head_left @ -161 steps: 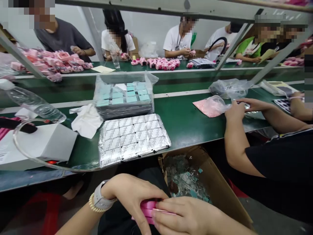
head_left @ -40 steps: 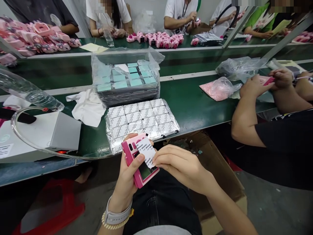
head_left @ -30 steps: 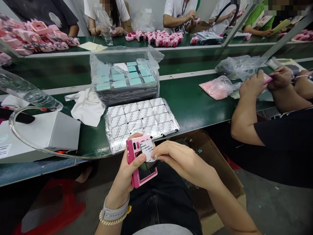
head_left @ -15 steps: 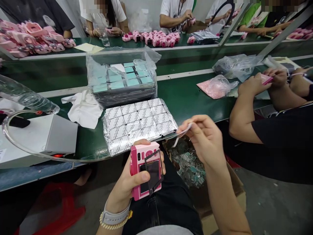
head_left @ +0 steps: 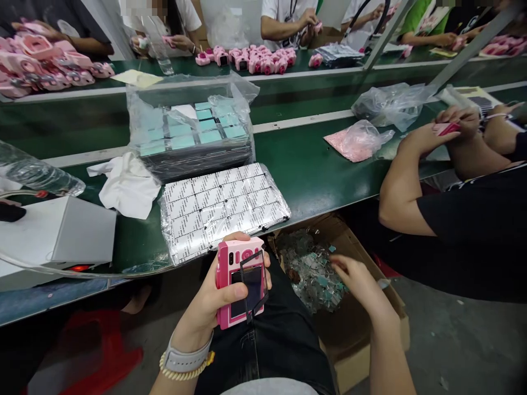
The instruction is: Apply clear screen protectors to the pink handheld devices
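Note:
My left hand (head_left: 224, 293) is wrapped round a pink toy camera (head_left: 225, 267), its thumb over the screen side. A thin black frame (head_left: 264, 300) stands tilted against the camera's back, partly off the screen. My right hand (head_left: 358, 280) hangs over a cardboard box (head_left: 362, 362) of clear and teal film scraps (head_left: 315, 271), fingers apart, with no strip visible in them. Beyond the camera, a plastic-wrapped stack of white printed sheets (head_left: 224, 208) lies at the table's edge.
Behind the sheets sits a bagged stack of teal-faced parts (head_left: 209, 134). A white cloth (head_left: 129, 186) and a grey-white device (head_left: 88, 230) are at left. A pink packet (head_left: 349, 144) lies farther right, near a co-worker's arms (head_left: 407, 181). Pink toys (head_left: 263, 59) line the far bench.
My right hand has moved down and right over the box, and the pale strip it held is no longer in its fingers. My left hand still holds the camera; the view has shifted slightly.

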Demonstrator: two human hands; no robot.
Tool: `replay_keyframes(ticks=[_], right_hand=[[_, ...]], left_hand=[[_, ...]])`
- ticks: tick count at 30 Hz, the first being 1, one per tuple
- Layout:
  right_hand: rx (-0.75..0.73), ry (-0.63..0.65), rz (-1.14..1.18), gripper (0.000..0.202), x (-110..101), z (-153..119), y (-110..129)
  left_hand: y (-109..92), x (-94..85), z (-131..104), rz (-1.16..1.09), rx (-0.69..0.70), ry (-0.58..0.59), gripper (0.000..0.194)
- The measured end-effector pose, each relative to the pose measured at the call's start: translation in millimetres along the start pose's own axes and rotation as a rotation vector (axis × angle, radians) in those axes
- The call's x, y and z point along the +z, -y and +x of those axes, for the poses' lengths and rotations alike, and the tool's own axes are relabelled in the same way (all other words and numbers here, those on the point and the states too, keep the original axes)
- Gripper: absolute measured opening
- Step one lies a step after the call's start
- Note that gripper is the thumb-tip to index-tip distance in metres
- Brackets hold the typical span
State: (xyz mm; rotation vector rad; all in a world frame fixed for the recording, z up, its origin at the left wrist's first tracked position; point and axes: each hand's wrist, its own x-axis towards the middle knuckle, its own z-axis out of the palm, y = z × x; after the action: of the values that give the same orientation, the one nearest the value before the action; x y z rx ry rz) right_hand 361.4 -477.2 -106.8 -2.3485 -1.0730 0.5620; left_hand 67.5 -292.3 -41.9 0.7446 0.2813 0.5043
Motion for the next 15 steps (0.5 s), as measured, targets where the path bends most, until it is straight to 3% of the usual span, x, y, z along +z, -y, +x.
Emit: replay_keyframes(ticks=[3,4,6,8,11,15], right_hand=[[-0.240,-0.038,0.203,0.023,-12,5,61],[-0.399,-0.056,0.319,0.019,-17,7,85],[-0.687,0.023,0.447,0.019,-25,12,127],[-0.876,0.145,0.455,0.020,-30,19,158],[-0.955,0.272,0.384,0.016,-31,29,178],[-0.932,0.386,0.400,0.008,-30,37,181]], left_hand=[[6,-4.9,3,-0.005,-0.029,0.036,0.062],[8,-6.2,3,-0.011,-0.036,0.042,0.063],[12,-8.0,2,-0.018,-0.044,0.035,0.069],[13,-8.2,0,-0.006,-0.053,0.008,0.076],[11,-5.3,-4,0.027,-0.083,-0.044,0.082],[7,-0.6,-7,0.035,-0.105,-0.065,0.081]])
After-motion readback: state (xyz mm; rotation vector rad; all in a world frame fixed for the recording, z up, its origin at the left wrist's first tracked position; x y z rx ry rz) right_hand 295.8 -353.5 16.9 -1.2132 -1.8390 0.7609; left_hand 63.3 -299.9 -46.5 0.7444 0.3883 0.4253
